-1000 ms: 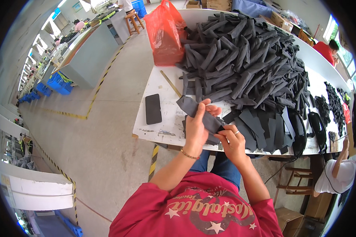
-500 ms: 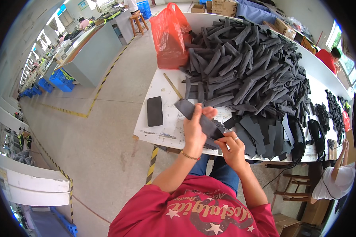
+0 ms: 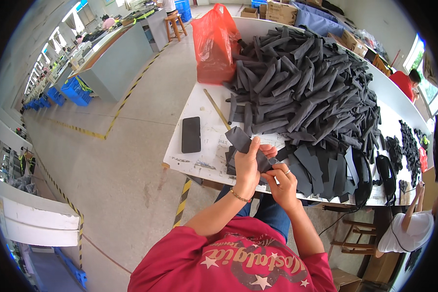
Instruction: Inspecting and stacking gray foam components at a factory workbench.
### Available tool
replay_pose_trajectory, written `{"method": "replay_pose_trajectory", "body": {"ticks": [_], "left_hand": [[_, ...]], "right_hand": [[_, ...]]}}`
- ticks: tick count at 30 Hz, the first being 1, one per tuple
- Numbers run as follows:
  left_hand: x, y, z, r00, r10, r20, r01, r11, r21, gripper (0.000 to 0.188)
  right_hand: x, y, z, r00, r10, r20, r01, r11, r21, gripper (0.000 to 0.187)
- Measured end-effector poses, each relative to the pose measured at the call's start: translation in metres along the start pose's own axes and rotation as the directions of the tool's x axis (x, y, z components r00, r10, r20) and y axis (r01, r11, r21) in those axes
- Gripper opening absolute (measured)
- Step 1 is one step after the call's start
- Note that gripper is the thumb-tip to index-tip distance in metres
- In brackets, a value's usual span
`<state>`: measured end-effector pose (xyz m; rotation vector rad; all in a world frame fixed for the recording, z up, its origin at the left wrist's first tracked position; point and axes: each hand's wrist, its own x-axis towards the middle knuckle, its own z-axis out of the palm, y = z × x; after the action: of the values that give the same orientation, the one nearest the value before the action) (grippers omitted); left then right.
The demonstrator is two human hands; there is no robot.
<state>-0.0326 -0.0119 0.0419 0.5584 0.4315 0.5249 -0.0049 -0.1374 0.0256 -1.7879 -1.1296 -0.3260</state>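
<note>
A dark grey fabric strip (image 3: 239, 139) slants over the near edge of the white table (image 3: 177, 163). My left hand (image 3: 248, 166) is closed around its middle, thumb on top. At the strip's near end, my right hand (image 3: 281, 183), with a ring on one finger, pinches the cloth between thumb and fingertips. Partly under my left hand lie more dark flat pieces (image 3: 230, 160). Flat dark grey pieces (image 3: 321, 170) are spread to the right of my hands. Beyond them rises a big heap of folded dark strips (image 3: 301, 82).
A black phone (image 3: 191, 135) and a thin yellowish ruler (image 3: 217, 109) lie left of the heap. At the far left corner stands a red plastic bag (image 3: 215, 48). Black bundles with a cord (image 3: 362, 177) sit at right. A person in white (image 3: 411, 228) works beyond a wooden stool (image 3: 357, 236).
The strip has shifted slightly right and nearer, and more of it is bunched between my hands. My left hand has moved right, closer to my right hand.
</note>
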Motion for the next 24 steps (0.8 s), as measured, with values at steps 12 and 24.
{"method": "replay_pose_trajectory", "body": {"ticks": [12,24], "left_hand": [[0.001,-0.011,-0.011,0.990,-0.003,0.138,0.018,0.994,-0.109,0.039],[0.000,-0.010,-0.014,0.981,0.001,0.196,0.021,0.994,-0.109,0.035]], "right_hand": [[0.008,-0.002,-0.003,0.992,0.125,0.013,-0.125,0.990,0.059,0.014],[0.012,0.000,0.000,0.993,0.116,0.025,-0.118,0.991,0.064,0.014]]}}
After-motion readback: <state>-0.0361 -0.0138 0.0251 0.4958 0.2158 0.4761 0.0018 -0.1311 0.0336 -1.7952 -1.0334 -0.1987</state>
